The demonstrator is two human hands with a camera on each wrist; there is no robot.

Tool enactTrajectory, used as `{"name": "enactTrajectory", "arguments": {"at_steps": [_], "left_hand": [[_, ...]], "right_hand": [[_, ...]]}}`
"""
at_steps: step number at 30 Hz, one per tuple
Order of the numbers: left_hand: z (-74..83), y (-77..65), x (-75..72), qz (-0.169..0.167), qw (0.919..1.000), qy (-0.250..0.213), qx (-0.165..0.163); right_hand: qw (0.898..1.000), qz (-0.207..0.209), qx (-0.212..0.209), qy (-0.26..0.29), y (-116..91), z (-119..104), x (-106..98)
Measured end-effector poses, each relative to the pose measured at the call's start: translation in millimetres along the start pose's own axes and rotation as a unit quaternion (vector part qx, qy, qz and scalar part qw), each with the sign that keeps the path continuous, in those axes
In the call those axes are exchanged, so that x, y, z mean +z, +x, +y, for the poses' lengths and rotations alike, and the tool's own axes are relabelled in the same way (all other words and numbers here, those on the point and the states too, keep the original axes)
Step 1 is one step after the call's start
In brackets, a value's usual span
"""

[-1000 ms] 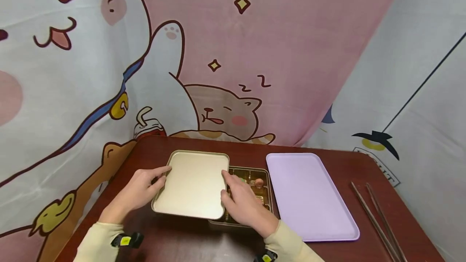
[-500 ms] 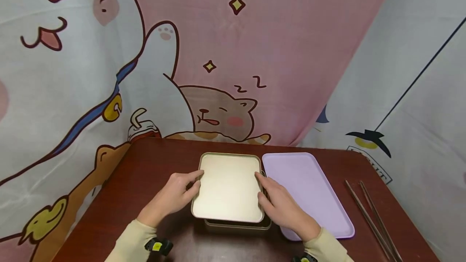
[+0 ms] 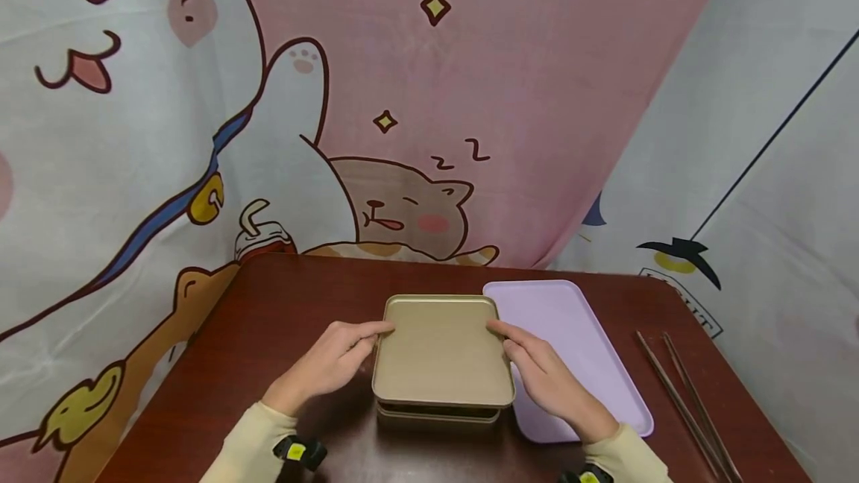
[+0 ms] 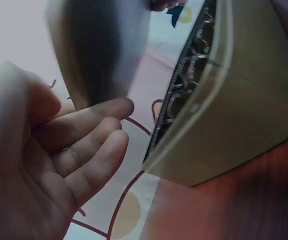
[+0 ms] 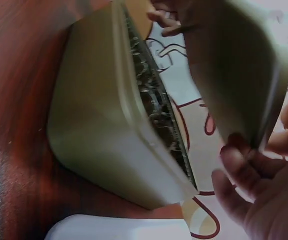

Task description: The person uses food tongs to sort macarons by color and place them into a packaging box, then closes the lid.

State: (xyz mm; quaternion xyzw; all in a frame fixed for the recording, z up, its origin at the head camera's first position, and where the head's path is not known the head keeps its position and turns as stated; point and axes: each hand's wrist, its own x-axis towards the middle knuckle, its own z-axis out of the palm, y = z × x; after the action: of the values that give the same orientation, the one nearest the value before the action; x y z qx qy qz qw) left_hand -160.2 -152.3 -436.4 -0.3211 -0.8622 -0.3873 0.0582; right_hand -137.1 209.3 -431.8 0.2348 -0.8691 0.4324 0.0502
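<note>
A flat gold tin lid (image 3: 443, 352) hangs level over the matching square tin box (image 3: 438, 416), with a gap between them. My left hand (image 3: 329, 360) holds the lid's left edge; my right hand (image 3: 553, 382) holds its right edge. Both wrist views show that gap from the side: the lid (image 5: 233, 75) is apart from the rim of the tin (image 5: 91, 115). Inside the tin, a shiny divided insert (image 4: 188, 70) shows along the opening. From the head view the lid covers the contents.
A lilac tray (image 3: 570, 349) lies just right of the tin, partly behind my right hand. Farther right rest long metal tongs (image 3: 687, 408). Everything stands on a dark red-brown table (image 3: 322, 282), with a cartoon-printed cloth (image 3: 537, 95) hanging behind.
Both hands have carried the lid rightward, from beside and partly over the tin to above it. The compartments with small items, visible earlier, are now covered in the head view.
</note>
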Motion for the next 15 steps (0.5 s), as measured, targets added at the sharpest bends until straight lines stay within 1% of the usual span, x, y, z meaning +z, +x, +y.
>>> {"name": "enactTrajectory", "arguments": {"at_steps": [1,3,6,8,11,13,15], "left_hand": [[1.0,-0.3,-2.6,-0.006,1.0000,-0.007,-0.001],[2.4,-0.5,-7.1,-0.013,0.9998,-0.017,0.001],[4.9,0.8,-11.0,-0.005,0.9998,-0.001,0.020],[6.6,2.1,-11.8,0.013,0.9993,-0.004,0.035],[9.4,5.1,-10.1,0.070,0.9952,0.012,0.067],[11.3,7.1,-7.7,0.113,0.9904,0.033,0.073],[13.7,9.0,-4.8,0.150,0.9844,0.068,0.063]], "right_hand": [[1.000,-0.004,0.001,0.031,0,0,-2],[0.996,-0.017,-0.011,0.082,1,1,-6],[0.991,-0.029,-0.033,0.122,1,0,-10],[0.992,-0.020,-0.046,0.114,1,-2,-11],[0.995,0.020,-0.072,0.068,1,-7,-11],[0.994,0.057,-0.089,0.027,2,-10,-9],[0.991,0.090,-0.101,-0.008,3,-13,-7]]}}
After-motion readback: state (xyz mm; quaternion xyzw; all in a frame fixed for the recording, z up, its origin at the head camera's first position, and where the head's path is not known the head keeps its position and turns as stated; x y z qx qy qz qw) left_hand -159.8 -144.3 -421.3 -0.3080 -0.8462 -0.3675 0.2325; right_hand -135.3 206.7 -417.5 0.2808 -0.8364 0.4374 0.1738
